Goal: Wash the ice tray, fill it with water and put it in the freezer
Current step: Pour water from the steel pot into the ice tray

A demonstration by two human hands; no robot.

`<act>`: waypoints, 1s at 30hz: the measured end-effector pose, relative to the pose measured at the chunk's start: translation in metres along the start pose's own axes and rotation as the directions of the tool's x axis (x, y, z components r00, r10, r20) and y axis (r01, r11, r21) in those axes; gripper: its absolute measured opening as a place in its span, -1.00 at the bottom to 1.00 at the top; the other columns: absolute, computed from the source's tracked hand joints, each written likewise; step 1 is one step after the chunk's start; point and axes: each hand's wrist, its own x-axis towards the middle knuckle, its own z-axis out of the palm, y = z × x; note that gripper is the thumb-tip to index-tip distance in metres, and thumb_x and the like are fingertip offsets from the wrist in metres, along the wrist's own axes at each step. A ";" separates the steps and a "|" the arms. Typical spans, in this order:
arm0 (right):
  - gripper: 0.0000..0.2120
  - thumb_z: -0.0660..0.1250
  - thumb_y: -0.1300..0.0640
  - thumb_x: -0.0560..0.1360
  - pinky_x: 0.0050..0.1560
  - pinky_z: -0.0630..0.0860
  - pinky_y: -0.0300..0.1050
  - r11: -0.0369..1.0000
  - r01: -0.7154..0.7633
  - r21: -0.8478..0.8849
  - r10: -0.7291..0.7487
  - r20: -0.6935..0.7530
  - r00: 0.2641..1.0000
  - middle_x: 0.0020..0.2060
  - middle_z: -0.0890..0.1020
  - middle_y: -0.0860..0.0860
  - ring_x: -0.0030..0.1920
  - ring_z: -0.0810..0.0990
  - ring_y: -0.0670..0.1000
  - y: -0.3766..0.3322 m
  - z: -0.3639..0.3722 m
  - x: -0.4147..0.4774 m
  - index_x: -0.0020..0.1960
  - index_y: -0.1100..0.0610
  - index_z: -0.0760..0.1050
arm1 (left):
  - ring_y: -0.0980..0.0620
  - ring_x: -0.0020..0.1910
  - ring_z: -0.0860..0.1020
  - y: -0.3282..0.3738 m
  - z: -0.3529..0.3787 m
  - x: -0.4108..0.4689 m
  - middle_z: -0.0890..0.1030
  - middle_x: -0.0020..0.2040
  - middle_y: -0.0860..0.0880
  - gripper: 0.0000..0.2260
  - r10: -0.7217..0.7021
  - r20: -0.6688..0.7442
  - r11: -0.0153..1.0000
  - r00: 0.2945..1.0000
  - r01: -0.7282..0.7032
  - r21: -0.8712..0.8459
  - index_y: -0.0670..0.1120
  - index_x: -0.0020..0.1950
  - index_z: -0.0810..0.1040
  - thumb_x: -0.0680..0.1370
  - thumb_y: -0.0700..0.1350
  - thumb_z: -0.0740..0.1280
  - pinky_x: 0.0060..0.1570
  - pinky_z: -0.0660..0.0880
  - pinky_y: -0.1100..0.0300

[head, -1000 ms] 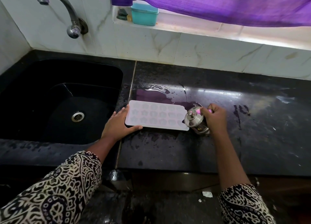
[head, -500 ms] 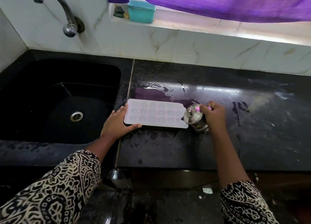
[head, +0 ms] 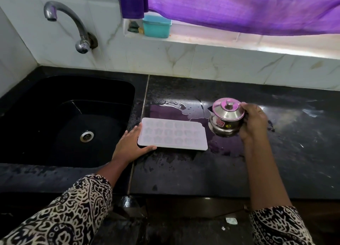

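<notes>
So, one ice tray [head: 173, 134] mid-frame, my left hand [head: 128, 147] flat against it, right hand [head: 254, 123] gripping one steel pot [head: 225, 119].

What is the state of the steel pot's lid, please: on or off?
On: the lid covers the steel pot held by the right hand, knob up.

- White marble-look wall tiles [head: 147, 60] run behind the black stone counter [head: 202, 171], and another white wall stands along its left edge.
- A black sink [head: 55, 90] is set into the counter's left part, with a steel drain [head: 86, 136] in its floor.
- A curved metal tap [head: 73, 22] comes out of the back wall above the sink.
- Daylight falls on a white window ledge [head: 239, 40] under a purple curtain [head: 239, 7].
- A teal box [head: 157, 26] sits at the ledge's left end.
</notes>
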 end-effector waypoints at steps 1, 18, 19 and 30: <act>-0.74 0.29 0.36 0.45 -0.41 0.44 -0.30 1.000 0.003 0.011 -0.003 0.003 1.000 -0.53 0.52 -0.09 -0.49 0.46 -0.16 -0.006 0.007 0.000 -0.35 0.12 0.37 | 0.11 0.54 0.11 -0.001 0.000 0.000 0.18 0.56 0.01 0.14 -0.001 0.005 1.000 1.000 0.001 0.000 -0.03 0.59 0.01 0.18 0.60 0.11 0.51 -0.03 0.10; -0.77 0.32 0.38 0.43 -0.44 0.43 -0.28 0.959 -0.274 0.071 0.265 0.112 0.958 -0.58 0.50 -0.06 -0.47 0.46 -0.07 0.084 0.138 0.047 -0.34 0.16 0.42 | 0.16 0.53 0.08 0.003 -0.004 0.001 0.15 0.56 0.04 0.19 0.002 -0.005 1.000 1.000 -0.002 -0.024 -0.02 0.59 0.02 0.13 0.68 -0.04 0.48 -0.09 0.20; -0.76 0.33 0.37 0.42 -0.41 0.44 -0.26 0.957 -0.285 0.057 0.277 0.120 0.953 -0.57 0.49 -0.06 -0.44 0.45 -0.06 0.096 0.142 0.050 -0.35 0.15 0.41 | 0.17 0.53 0.07 0.002 -0.004 0.002 0.15 0.56 0.05 0.18 -0.001 -0.006 1.000 1.000 0.001 -0.022 -0.01 0.59 0.01 0.14 0.68 -0.03 0.47 -0.10 0.21; -0.75 0.33 0.35 0.42 -0.40 0.40 -0.27 0.935 -0.354 0.037 0.351 0.051 0.935 -0.48 0.48 -0.02 -0.39 0.43 -0.06 0.159 0.154 0.063 -0.38 0.13 0.41 | 0.25 0.51 0.03 0.001 -0.003 0.003 0.13 0.56 0.08 0.16 -0.005 0.001 1.000 1.000 0.005 -0.014 -0.01 0.58 0.00 0.15 0.67 -0.03 0.44 -0.16 0.28</act>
